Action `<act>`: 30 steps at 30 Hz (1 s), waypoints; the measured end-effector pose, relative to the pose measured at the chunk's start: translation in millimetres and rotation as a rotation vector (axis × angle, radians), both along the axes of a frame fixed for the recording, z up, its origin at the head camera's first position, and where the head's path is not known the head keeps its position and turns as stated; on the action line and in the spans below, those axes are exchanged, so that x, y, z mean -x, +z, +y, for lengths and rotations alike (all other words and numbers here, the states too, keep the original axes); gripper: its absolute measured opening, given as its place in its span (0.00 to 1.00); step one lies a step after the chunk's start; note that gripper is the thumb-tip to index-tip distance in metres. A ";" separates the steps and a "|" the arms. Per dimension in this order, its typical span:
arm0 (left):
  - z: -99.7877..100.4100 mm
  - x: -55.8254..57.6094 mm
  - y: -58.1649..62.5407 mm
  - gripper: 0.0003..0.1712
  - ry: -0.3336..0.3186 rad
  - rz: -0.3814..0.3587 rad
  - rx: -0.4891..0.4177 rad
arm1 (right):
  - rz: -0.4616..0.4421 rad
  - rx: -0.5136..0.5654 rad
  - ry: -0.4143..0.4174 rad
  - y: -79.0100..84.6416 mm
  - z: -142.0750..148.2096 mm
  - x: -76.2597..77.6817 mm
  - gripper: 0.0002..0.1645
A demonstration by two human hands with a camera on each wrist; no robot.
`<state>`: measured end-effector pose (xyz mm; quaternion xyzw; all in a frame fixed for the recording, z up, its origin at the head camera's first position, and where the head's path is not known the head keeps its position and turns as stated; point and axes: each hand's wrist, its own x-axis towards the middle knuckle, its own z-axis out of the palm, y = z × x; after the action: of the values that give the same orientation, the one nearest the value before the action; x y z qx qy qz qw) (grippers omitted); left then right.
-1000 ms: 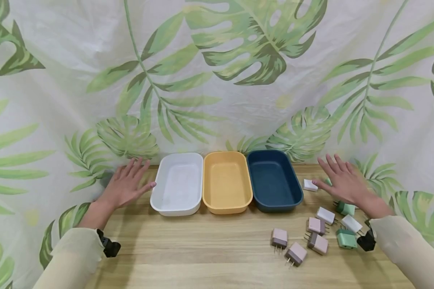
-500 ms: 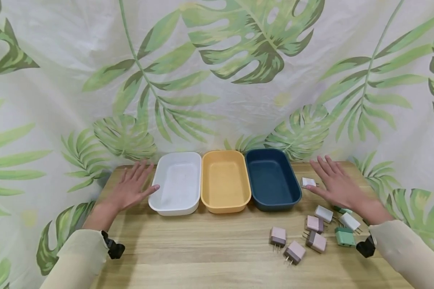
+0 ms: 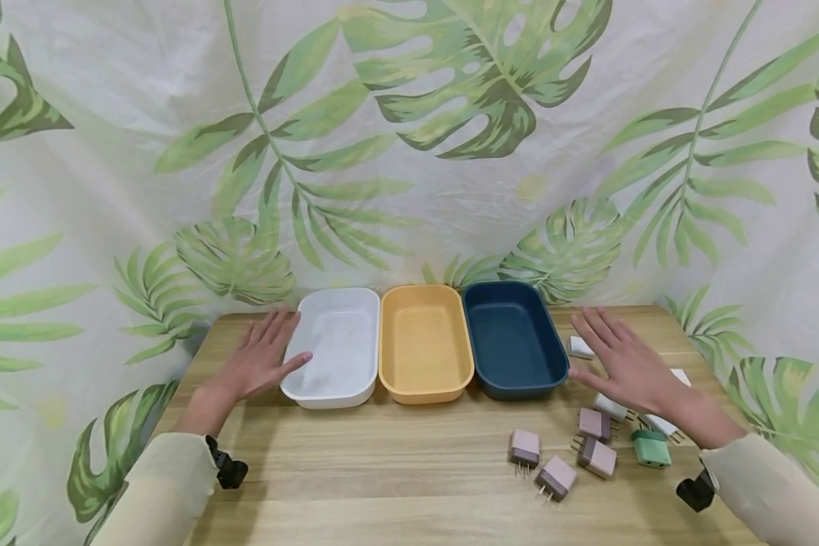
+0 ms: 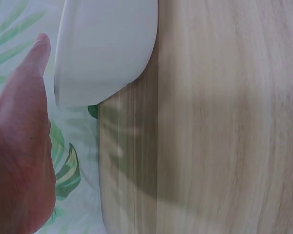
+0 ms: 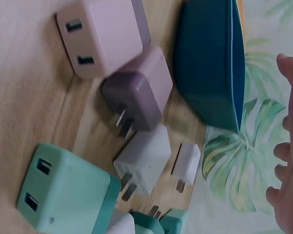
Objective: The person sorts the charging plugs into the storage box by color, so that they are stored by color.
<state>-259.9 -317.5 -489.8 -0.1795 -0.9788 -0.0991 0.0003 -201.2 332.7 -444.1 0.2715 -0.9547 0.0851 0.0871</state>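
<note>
My left hand [image 3: 259, 362] hovers with spread fingers at the left side of the white tray [image 3: 333, 390], its thumb overlapping the rim in the head view. Over on the right, my right hand [image 3: 624, 364] is also spread and holds nothing, thumb beside the navy tray [image 3: 519, 390]. Below and around it lie USB plug chargers: a green charger [image 3: 651, 448], a white charger [image 3: 582, 347], and several pink ones, including a pink charger [image 3: 556, 478]. The right wrist view shows USB ports on a pink charger [image 5: 105, 36] and a green charger [image 5: 63, 190]. Some chargers are partly hidden under the right hand.
A yellow tray [image 3: 428, 393] stands between the white and navy trays, all three in a row near the back edge. They rest on a wooden table [image 3: 368, 485]. Behind it hangs a leaf-patterned cloth [image 3: 409, 152].
Both hands have moved inward, the left toward the white tray and the right toward the navy tray. The camera view shifted slightly; trays and chargers stay put.
</note>
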 end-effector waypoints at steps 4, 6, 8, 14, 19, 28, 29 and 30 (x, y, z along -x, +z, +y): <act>4.0 1.6 -1.1 0.53 -0.005 0.001 0.020 | 0.013 0.012 0.013 -0.6 -5.6 -7.8 0.55; 5.7 2.7 -1.7 0.53 -0.009 -0.003 0.023 | 0.021 0.016 0.024 -1.1 -7.9 -11.4 0.54; 7.4 3.6 -2.6 0.53 -0.015 -0.003 0.018 | 0.024 0.015 0.038 -1.4 -9.9 -14.5 0.54; 10.2 5.9 -8.3 0.54 -0.032 0.023 -0.010 | 0.040 -0.007 0.059 1.6 -16.0 -25.1 0.53; 12.0 5.0 -7.1 0.54 -0.039 0.024 -0.013 | 0.015 0.029 0.078 3.4 -21.3 -35.6 0.52; 14.8 4.0 -1.2 0.55 -0.032 -0.009 0.041 | 0.059 0.089 0.165 6.1 -31.3 -53.1 0.52; 14.7 4.2 -1.5 0.55 -0.031 -0.010 0.042 | 0.057 0.085 0.167 6.4 -32.6 -55.3 0.52; 14.8 4.3 -1.8 0.55 -0.031 -0.011 0.041 | 0.054 0.081 0.169 6.7 -33.8 -57.4 0.52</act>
<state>-264.2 -302.7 -491.6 -0.1939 -0.9777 -0.0797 -0.0101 -143.8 298.8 -437.4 0.3495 -0.9215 0.1235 0.1162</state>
